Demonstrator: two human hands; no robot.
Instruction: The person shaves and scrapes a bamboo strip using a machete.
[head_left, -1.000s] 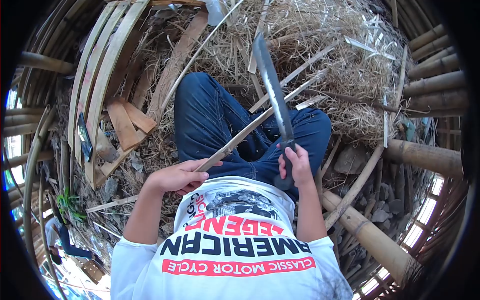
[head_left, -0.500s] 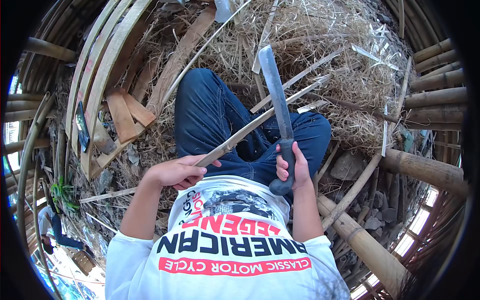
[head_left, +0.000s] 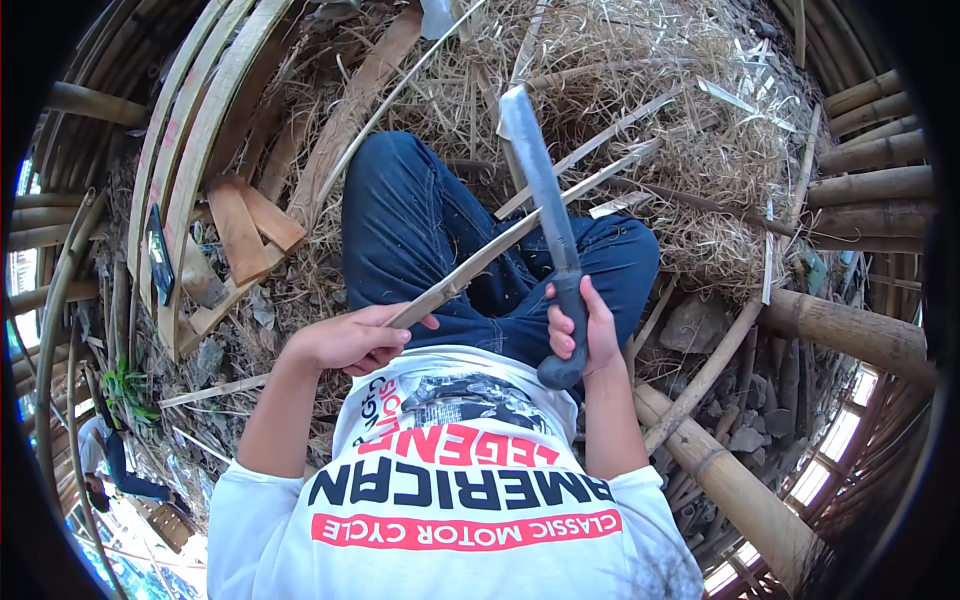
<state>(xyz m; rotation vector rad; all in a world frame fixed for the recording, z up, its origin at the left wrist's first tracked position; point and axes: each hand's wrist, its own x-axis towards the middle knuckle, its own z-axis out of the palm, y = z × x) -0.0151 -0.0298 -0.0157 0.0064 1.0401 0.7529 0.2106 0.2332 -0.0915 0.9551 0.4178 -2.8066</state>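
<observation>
My left hand [head_left: 365, 340] is closed on the near end of a long bamboo strip [head_left: 470, 268], which slants up and to the right across my lap. The fingers of my right hand [head_left: 585, 328] wrap round the dark handle of a machete [head_left: 547, 185]. Its blade points up and slightly left, crossing the strip around its middle; whether they touch I cannot tell. Beneath both lie my crossed legs in dark blue jeans [head_left: 400, 220].
Pale shavings [head_left: 690, 160] heap up ahead of my knees. Long boards [head_left: 205, 130], wood blocks [head_left: 240, 230] and a phone [head_left: 160, 255] lie at the left. Thick bamboo poles [head_left: 730, 485] are at the right. Another person [head_left: 120, 455] is at the far lower left.
The machete blade has shifted slightly left and up along with my right hand. The strip and my left hand sit a little further left and higher in view.
</observation>
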